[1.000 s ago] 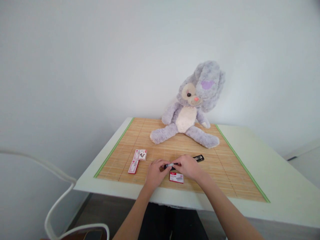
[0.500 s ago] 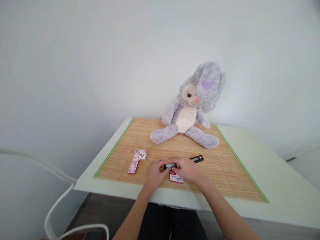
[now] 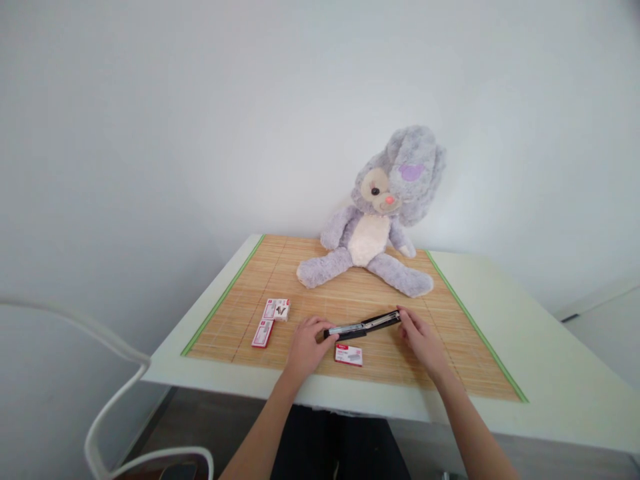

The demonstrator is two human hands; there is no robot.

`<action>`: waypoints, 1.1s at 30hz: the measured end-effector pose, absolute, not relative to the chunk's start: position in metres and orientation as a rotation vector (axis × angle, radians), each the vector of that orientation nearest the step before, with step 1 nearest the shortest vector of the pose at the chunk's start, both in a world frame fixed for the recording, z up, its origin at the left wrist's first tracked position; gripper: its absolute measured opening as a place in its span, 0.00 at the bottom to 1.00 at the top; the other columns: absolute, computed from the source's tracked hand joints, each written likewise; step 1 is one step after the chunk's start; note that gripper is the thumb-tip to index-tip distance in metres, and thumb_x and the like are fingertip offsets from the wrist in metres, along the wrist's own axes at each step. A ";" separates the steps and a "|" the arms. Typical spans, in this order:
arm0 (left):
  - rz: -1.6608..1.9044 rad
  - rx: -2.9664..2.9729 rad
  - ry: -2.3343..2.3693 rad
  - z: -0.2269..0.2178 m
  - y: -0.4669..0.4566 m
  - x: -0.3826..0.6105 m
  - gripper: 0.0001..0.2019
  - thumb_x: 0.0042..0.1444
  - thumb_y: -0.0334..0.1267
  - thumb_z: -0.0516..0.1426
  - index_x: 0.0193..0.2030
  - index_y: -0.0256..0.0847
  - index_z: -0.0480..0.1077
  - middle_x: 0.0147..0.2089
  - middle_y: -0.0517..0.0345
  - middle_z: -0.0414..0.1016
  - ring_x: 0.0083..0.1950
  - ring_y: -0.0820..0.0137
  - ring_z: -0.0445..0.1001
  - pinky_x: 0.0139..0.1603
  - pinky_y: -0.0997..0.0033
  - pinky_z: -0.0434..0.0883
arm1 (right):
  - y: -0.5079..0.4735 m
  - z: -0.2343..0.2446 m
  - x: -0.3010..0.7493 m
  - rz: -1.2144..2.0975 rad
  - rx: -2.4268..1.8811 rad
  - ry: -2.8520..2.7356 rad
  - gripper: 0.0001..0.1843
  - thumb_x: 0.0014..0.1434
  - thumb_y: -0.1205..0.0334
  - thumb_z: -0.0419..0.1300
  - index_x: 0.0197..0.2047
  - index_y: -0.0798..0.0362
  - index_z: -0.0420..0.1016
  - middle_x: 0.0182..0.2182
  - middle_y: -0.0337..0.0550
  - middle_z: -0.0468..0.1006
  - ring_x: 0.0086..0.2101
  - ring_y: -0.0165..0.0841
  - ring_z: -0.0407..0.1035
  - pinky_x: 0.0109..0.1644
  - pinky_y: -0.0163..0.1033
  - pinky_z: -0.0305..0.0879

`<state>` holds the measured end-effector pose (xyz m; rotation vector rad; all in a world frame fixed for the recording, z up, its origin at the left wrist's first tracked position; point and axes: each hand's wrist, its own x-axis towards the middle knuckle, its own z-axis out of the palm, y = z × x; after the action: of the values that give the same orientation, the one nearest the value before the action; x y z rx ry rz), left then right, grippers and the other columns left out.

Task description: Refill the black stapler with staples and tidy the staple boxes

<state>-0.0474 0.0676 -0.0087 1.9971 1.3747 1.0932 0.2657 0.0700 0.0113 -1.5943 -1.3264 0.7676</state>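
A black stapler (image 3: 364, 328), folded wide open with its metal staple channel showing, stretches between my two hands above the bamboo mat. My left hand (image 3: 309, 345) grips its left end between thumb and fingers. At the other end, my right hand (image 3: 419, 335) pinches the tip of the stapler. Just below the stapler a red-and-white staple box (image 3: 349, 355) lies flat on the mat. To the left of my left hand are a small white box with a dark picture (image 3: 282, 309) and a red-and-white box (image 3: 263, 333), close together.
A grey plush rabbit (image 3: 370, 240) sits at the back of the bamboo mat (image 3: 240, 300), against the wall. The mat lies on a white table (image 3: 500, 287). A white cable (image 3: 117, 393) loops past the table's left front corner.
My right hand has moved right, from the middle of the stapler to its right end, uncovering the hinge part and the staple box below. My left hand keeps its hold on the left end.
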 end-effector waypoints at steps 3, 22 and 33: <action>1.089 1.991 1.374 -0.010 0.069 -0.047 0.07 0.60 0.42 0.65 0.46 0.52 0.81 0.49 0.58 0.79 0.55 0.61 0.74 0.57 0.60 0.68 | 0.073 0.008 0.252 1.114 -1.410 -1.230 0.38 0.62 0.30 0.55 0.62 0.49 0.70 0.26 0.35 0.70 0.20 0.28 0.57 0.21 0.33 0.49; 1.101 1.975 1.376 -0.014 0.071 -0.048 0.08 0.60 0.43 0.65 0.46 0.52 0.81 0.49 0.56 0.78 0.56 0.61 0.74 0.59 0.58 0.69 | 0.081 0.049 0.194 0.545 -1.430 -1.933 0.19 0.67 0.43 0.59 0.48 0.49 0.78 0.25 0.37 0.74 0.27 0.34 0.68 0.33 0.37 0.59; 1.083 1.991 1.395 -0.010 0.068 -0.047 0.09 0.61 0.45 0.63 0.48 0.52 0.81 0.50 0.55 0.77 0.55 0.61 0.74 0.58 0.58 0.69 | 0.071 0.051 0.161 0.457 -1.411 -2.119 0.18 0.67 0.47 0.60 0.54 0.48 0.77 0.46 0.46 0.82 0.41 0.39 0.75 0.44 0.39 0.66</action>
<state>-0.0468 0.0682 -0.0104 1.9908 1.3947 1.0830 0.1612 0.0711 0.0510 -1.4110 -2.1188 0.4565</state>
